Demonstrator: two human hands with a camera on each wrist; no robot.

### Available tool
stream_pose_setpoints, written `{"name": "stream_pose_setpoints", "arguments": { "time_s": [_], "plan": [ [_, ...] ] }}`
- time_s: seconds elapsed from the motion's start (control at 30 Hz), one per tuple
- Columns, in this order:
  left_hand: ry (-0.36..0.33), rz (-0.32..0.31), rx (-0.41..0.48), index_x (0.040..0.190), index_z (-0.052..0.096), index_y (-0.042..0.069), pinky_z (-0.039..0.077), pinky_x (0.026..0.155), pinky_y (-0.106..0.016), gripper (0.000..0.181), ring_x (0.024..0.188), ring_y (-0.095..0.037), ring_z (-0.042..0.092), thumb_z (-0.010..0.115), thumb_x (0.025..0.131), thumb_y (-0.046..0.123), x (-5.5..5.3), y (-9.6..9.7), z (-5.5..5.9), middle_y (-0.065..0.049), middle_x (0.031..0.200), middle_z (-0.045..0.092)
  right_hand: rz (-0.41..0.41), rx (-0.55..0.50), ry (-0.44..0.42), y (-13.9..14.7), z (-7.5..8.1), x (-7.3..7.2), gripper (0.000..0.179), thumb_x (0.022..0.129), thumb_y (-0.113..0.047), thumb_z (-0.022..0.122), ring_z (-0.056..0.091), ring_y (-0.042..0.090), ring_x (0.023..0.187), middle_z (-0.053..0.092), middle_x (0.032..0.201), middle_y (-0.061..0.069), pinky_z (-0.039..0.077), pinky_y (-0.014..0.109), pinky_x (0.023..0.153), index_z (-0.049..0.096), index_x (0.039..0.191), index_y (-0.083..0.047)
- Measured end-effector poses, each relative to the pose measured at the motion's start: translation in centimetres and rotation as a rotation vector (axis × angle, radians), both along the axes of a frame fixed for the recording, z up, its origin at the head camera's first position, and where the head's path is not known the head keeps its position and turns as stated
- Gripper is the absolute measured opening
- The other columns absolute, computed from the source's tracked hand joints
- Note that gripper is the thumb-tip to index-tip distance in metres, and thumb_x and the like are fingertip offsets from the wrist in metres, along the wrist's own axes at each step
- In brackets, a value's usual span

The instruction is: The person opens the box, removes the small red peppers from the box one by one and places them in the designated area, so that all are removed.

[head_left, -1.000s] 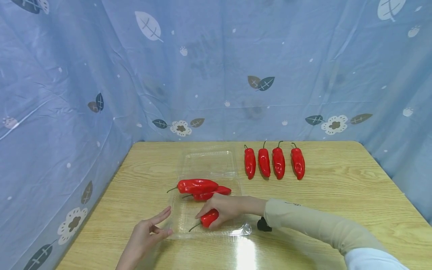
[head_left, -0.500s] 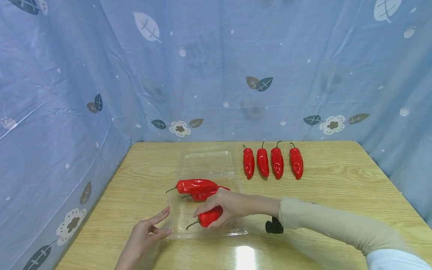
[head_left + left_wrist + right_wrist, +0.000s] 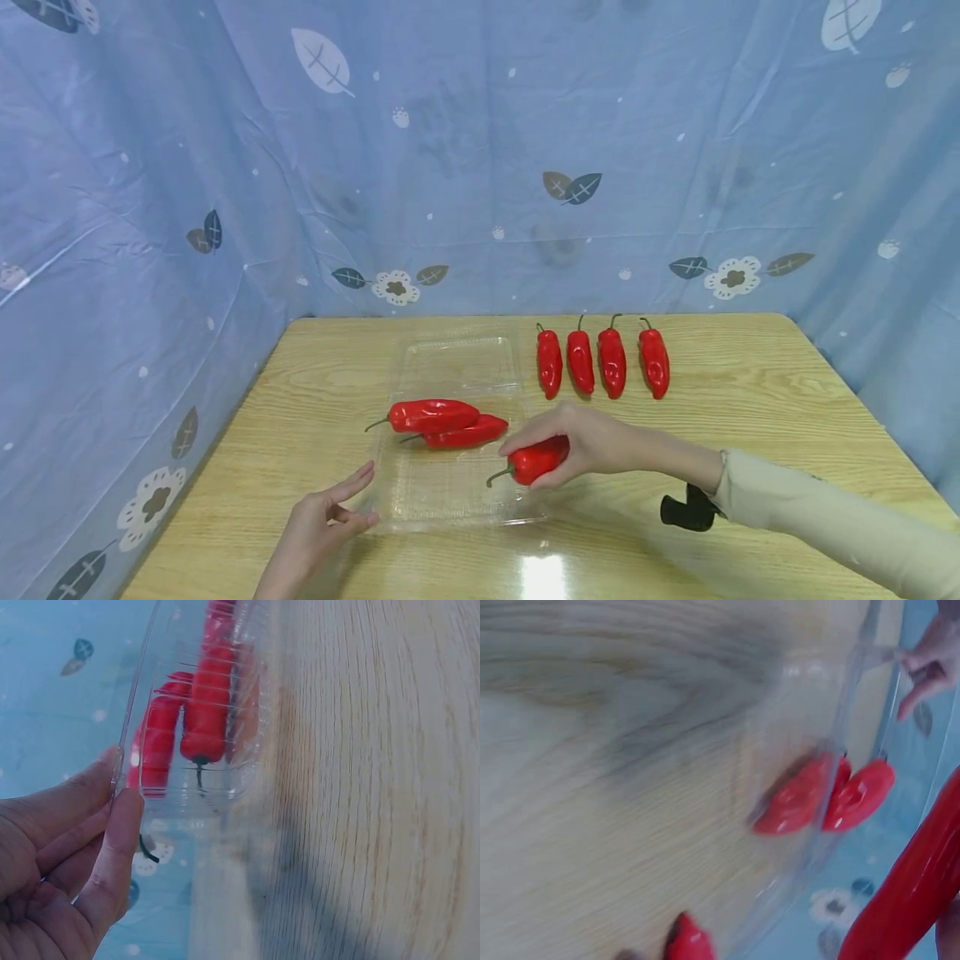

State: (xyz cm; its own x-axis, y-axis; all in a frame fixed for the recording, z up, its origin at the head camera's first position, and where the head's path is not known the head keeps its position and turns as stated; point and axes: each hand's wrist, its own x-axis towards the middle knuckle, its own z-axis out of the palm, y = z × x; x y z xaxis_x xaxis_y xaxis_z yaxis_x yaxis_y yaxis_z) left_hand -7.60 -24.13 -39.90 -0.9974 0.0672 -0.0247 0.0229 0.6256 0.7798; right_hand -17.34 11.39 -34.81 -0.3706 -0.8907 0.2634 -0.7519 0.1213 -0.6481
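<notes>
Right hand [image 3: 588, 437]: I see it holding one pepper [image 3: 529, 464]; slack grip could drop it toward desk's [image 3: 720, 375] right edge.
Left hand [image 3: 311, 527]: pinches clear box [image 3: 423, 490]; tugging may tip it.

Beige sleeve [image 3: 832, 518], black wrist camera [image 3: 686, 510]

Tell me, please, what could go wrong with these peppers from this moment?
The held pepper looks glossy and could slip from the right hand. In the clear container, the rear pepper seems to lean on the front pepper and might roll; its stem seems to stick out at the left and could snag.
</notes>
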Motion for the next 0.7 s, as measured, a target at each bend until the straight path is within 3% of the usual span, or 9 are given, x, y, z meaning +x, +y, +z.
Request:
{"name": "stream_pose_setpoints", "arguments": {
  "time_s": [0.13,0.27,0.53,0.7],
  "plan": [
    [0.013,-0.005,-0.005,0.129,0.059,0.001,0.044,0.051,-0.021,0.056,0.057,-0.003,0.053,0.078,0.077,0.008,0.0,0.1,0.1,-0.014,0.135,0.054,-0.093,-0.049,0.008,2.7,-0.4,0.0,0.039,0.08,-0.015,0.08,0.063,0.006,0.087,0.072,0.103,0.001,0.054,0.023,0.068,0.069,0.117,-0.009],
    [-0.02,0.016,0.026,0.13,0.058,0.002,0.045,0.056,-0.021,0.055,0.057,-0.005,0.053,0.077,0.078,0.008,0.1,0.1,0.1,-0.011,0.136,0.053,-0.185,-0.019,-0.001,5.1,-0.7,0.1,0.038,0.08,-0.019,0.08,0.062,0.005,0.084,0.072,0.102,-0.002,0.054,0.025,0.066,0.069,0.116,-0.01],
    [-0.038,0.007,0.049,0.131,0.057,0.001,0.045,0.057,-0.021,0.055,0.056,-0.005,0.05,0.076,0.08,0.009,0.1,0.1,0.0,-0.012,0.138,0.051,-0.302,0.061,-0.11,9.7,-0.5,-0.2,0.043,0.08,-0.025,0.08,0.062,0.01,0.094,0.07,0.112,0.002,0.055,0.027,0.071,0.068,0.119,-0.012],
    [-0.023,-0.006,0.036,0.131,0.056,0.0,0.048,0.063,-0.02,0.056,0.057,-0.006,0.053,0.076,0.08,0.01,0.1,0.0,0.0,-0.013,0.137,0.051,-0.35,0.057,-0.102,12.3,-1.0,-0.9,0.041,0.079,-0.025,0.08,0.061,0.008,0.096,0.069,0.112,0.003,0.055,0.028,0.072,0.069,0.117,-0.015]
  ]
}}
